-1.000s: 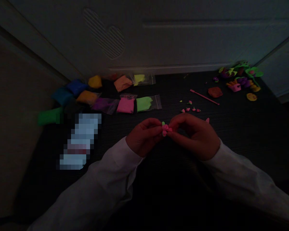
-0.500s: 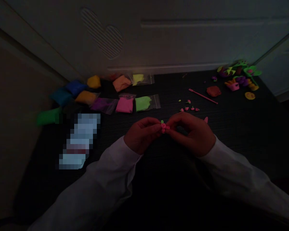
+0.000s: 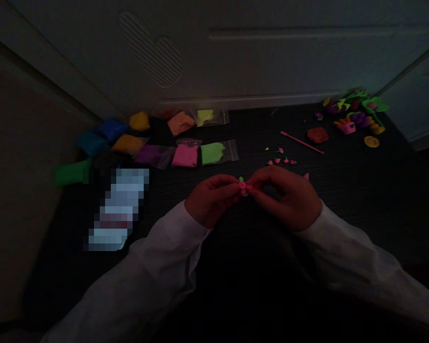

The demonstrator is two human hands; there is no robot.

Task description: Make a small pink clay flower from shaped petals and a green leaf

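Note:
Both my hands meet over the dark table, pinching a tiny pink clay flower (image 3: 242, 186) with green leaves between their fingertips. My left hand (image 3: 212, 199) grips it from the left with curled fingers. From the right, my right hand (image 3: 285, 196) pinches the same piece. White sleeves cover both forearms. Several small pink clay bits (image 3: 281, 161) lie just beyond my right hand.
Bags of coloured clay lie at the back left, among them a pink bag (image 3: 185, 155) and a green bag (image 3: 214, 153). A pink stick tool (image 3: 302, 143), a red clay lump (image 3: 318, 135) and finished clay figures (image 3: 355, 116) sit at the back right. A blurred packet (image 3: 117, 209) lies left.
The clay flower has turned slightly between my fingertips, and both hands have shifted a little up and to the left. Nothing else has moved.

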